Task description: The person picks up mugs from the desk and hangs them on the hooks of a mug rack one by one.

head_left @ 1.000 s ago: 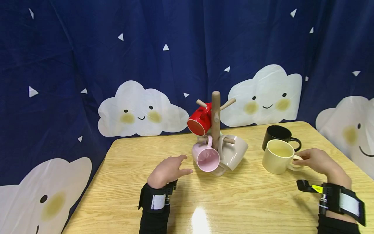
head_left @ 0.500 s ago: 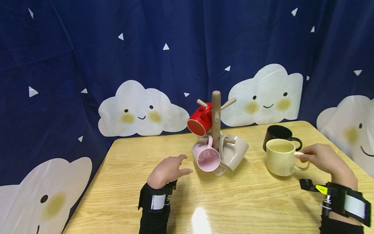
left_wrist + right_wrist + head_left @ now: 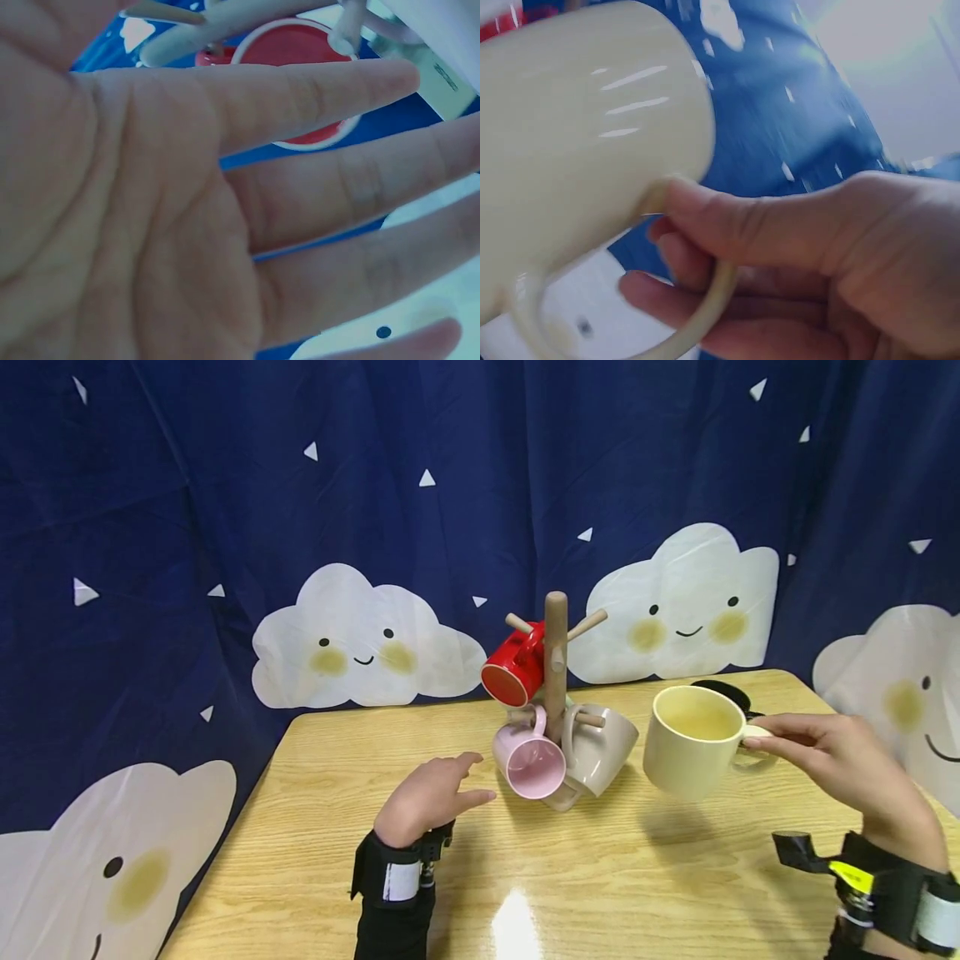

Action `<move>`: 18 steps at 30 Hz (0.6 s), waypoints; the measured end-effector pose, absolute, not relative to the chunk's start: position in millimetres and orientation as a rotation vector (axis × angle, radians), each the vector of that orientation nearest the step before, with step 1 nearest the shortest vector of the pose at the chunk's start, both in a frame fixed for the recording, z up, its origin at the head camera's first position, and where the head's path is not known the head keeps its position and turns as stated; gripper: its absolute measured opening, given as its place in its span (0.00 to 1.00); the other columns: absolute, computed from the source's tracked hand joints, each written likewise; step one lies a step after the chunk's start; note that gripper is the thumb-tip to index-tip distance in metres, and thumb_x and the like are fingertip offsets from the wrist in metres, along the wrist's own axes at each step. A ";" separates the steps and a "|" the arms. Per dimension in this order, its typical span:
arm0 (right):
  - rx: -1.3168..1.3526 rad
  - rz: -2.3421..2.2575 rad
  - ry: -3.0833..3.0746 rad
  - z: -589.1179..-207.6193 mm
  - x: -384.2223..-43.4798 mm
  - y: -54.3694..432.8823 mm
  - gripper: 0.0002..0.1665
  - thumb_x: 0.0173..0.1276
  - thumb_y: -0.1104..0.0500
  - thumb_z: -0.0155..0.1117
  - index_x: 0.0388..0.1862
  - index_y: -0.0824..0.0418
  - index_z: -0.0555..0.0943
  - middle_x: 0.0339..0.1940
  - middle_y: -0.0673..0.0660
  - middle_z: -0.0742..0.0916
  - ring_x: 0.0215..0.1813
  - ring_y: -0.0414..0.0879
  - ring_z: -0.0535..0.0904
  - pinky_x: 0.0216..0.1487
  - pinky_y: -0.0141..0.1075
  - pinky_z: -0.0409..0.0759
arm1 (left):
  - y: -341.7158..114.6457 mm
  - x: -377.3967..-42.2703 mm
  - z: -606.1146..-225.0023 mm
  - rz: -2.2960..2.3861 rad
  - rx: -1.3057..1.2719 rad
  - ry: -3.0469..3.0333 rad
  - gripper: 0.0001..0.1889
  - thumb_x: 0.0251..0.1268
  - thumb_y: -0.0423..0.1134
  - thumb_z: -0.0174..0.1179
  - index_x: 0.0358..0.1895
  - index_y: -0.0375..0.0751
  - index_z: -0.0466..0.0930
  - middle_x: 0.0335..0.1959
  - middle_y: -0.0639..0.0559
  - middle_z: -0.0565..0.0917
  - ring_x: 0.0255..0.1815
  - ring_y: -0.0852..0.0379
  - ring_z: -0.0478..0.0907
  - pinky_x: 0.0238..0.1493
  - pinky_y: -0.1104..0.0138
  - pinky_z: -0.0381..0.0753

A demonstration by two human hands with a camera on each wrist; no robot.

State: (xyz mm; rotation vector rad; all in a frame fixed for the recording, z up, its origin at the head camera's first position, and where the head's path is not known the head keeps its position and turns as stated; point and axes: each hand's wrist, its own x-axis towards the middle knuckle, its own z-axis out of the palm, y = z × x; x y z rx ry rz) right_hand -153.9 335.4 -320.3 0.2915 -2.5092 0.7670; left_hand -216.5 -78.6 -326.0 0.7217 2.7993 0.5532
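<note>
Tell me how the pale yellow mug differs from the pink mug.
The right hand holds the pale yellow mug by its handle; the pink mug hangs by its handle on the wooden rack. The pale yellow mug is nearly upright; the pink mug is tipped, mouth toward the viewer. Both have handles.

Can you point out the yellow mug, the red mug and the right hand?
Yellow mug [image 3: 688, 760]: head view, on its outer wall.
Red mug [image 3: 516, 657]: head view, on its outer side.
Right hand [image 3: 846, 753]: head view, on the back of the hand.
</note>
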 end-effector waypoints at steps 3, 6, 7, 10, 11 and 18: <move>0.383 0.809 -2.452 -315.6 -156.4 305.2 0.08 0.53 0.63 0.70 0.34 0.60 0.85 0.23 0.36 0.85 0.29 0.20 0.75 0.29 0.14 0.69 | -79.0 -214.2 -324.9 0.599 0.802 2.789 0.29 0.61 0.52 0.57 0.62 0.38 0.68 0.50 0.42 0.81 0.52 0.47 0.77 0.54 0.56 0.75; 0.461 0.792 -2.384 -314.0 -160.2 271.1 0.07 0.52 0.65 0.70 0.32 0.60 0.85 0.22 0.45 0.86 0.24 0.24 0.74 0.26 0.17 0.70 | -79.3 -212.2 -323.2 0.645 0.882 2.767 0.29 0.62 0.53 0.56 0.62 0.40 0.68 0.50 0.43 0.81 0.53 0.47 0.77 0.54 0.56 0.75; 0.463 0.796 -2.373 -314.4 -161.2 259.1 0.07 0.52 0.64 0.70 0.32 0.60 0.86 0.23 0.48 0.86 0.23 0.25 0.73 0.24 0.18 0.69 | -79.4 -211.6 -322.5 0.660 0.903 2.759 0.29 0.62 0.53 0.56 0.62 0.41 0.68 0.51 0.44 0.80 0.53 0.48 0.77 0.54 0.56 0.75; 0.447 0.797 -2.328 -319.0 -164.8 226.2 0.08 0.52 0.64 0.70 0.33 0.61 0.86 0.27 0.54 0.88 0.25 0.28 0.75 0.24 0.18 0.71 | -79.5 -210.4 -320.5 0.704 0.940 2.729 0.29 0.63 0.55 0.54 0.63 0.44 0.67 0.54 0.46 0.79 0.55 0.50 0.76 0.55 0.57 0.75; 0.450 0.794 -2.311 -321.6 -165.8 217.0 0.08 0.52 0.64 0.70 0.34 0.62 0.86 0.28 0.55 0.88 0.26 0.30 0.77 0.25 0.18 0.72 | -79.3 -210.0 -319.8 0.723 0.941 2.721 0.29 0.63 0.56 0.53 0.64 0.44 0.67 0.55 0.47 0.79 0.56 0.50 0.76 0.55 0.57 0.75; 0.434 0.872 -2.335 -338.8 -172.6 184.4 0.06 0.56 0.64 0.66 0.33 0.64 0.85 0.25 0.53 0.87 0.26 0.39 0.81 0.26 0.28 0.78 | -75.3 -208.7 -315.0 0.991 0.852 2.691 0.29 0.69 0.56 0.42 0.67 0.45 0.62 0.56 0.46 0.78 0.55 0.50 0.77 0.54 0.55 0.75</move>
